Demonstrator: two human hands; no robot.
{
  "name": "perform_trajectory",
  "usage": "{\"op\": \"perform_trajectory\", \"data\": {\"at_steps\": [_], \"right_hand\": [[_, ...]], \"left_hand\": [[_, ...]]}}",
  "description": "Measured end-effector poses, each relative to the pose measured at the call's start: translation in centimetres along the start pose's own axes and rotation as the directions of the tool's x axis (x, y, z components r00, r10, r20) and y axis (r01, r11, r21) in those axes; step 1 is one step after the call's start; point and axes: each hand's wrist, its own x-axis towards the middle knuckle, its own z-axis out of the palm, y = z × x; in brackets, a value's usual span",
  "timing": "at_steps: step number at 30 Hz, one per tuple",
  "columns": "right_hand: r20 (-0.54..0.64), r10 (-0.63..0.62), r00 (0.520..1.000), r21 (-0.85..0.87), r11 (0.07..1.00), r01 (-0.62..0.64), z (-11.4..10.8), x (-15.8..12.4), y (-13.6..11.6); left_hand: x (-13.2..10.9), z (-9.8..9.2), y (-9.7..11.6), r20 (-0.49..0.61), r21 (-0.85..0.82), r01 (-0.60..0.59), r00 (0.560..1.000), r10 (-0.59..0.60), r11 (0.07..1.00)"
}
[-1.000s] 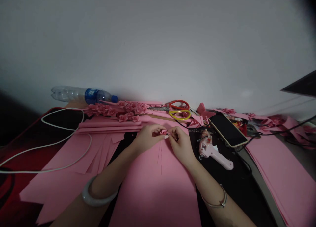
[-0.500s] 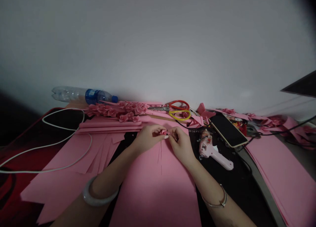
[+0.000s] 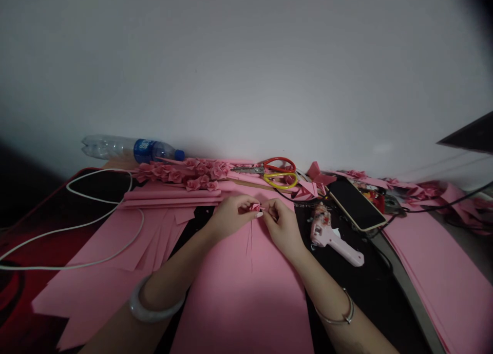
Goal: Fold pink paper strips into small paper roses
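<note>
Wrists: the left wears a thick pale bangle (image 3: 151, 316); the right, a thin metal bracelet (image 3: 338, 321).

Sheet: a pink paper sheet (image 3: 239, 302) lies under both forearms, with pink strips (image 3: 154, 246) fanned to its left.

Hands: the left hand (image 3: 231, 216) and right hand (image 3: 283, 225) meet just above the far part of the sheet.

Grip: both are together, pinching the pink bud (image 3: 254, 207) from either side.

Bud: it is held between the hands, clear of the sheet. A thin dark line (image 3: 251, 246), perhaps a wire, runs below it.

Handling: it looks very light, soft and easily crushed, so its base seems the safest hold, not the petals.

Right side: a pink glue gun (image 3: 327, 238) lies near the right hand, with a phone (image 3: 356, 204) beyond it.

Far edge: scissors (image 3: 259, 168), a row of pink roses (image 3: 192, 173) and a plastic bottle (image 3: 134, 150) lie along the wall (image 3: 246, 61).
</note>
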Motion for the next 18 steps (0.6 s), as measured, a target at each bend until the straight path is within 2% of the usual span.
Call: {"op": "perform_trajectory", "data": {"at_steps": [18], "right_hand": [[0.006, 0.004, 1.0, 0.014, 1.0, -0.004, 0.02, 0.03, 0.11]], "left_hand": [[0.03, -0.02, -0.21, 0.019, 0.001, 0.0, 1.0, 0.0, 1.0]]}}
